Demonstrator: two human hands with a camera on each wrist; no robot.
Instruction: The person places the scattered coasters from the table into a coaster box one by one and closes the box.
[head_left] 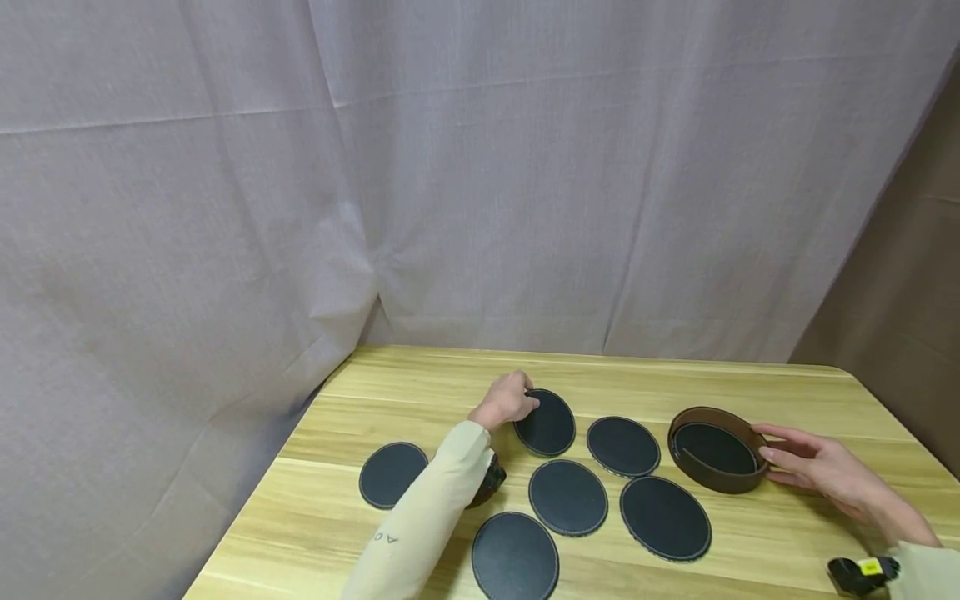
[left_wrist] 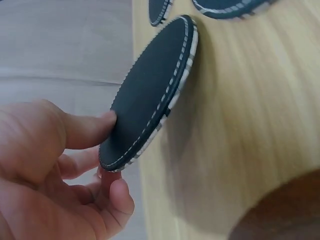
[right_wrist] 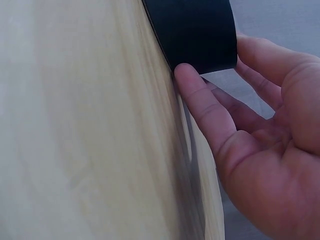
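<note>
Grey curtain (head_left: 487,192) across the back at 12 o'clock, brown cloth (head_left: 900,267) at 2 o'clock
Wood-grain table (head_left: 300,533) in front of it, cut off by the frame at 6 o'clock
My left sleeve (head_left: 431,521) comes in from 7 o'clock
My right hand (head_left: 825,471) has thumb and forefinger set on the wall of the brown holder (head_left: 731,481) at its 3 o'clock, gap about the wall's height, so I have hold of it there
My left hand (head_left: 508,400) is pinched down to the thickness of one disc, the held coaster (head_left: 550,427), at its 11 o'clock rim; thumb on the black face, fingers behind
Holder: round, mouth up, black inside; foreshortened long axis runs 10 to 4; sits at 3 o'clock of the held coaster, well apart
Held coaster: round, no true long axis; in the left wrist view it's tilted, apparent axis 7 to 1, free end pointing to 1, stitched black face towards 10, patterned underside towards the table; can't tell if the rim touches wood
Five flat coasters (head_left: 568,497) around it, black side up: roughly 3:30, 4, 5, 6:30 and 8 o'clock
</note>
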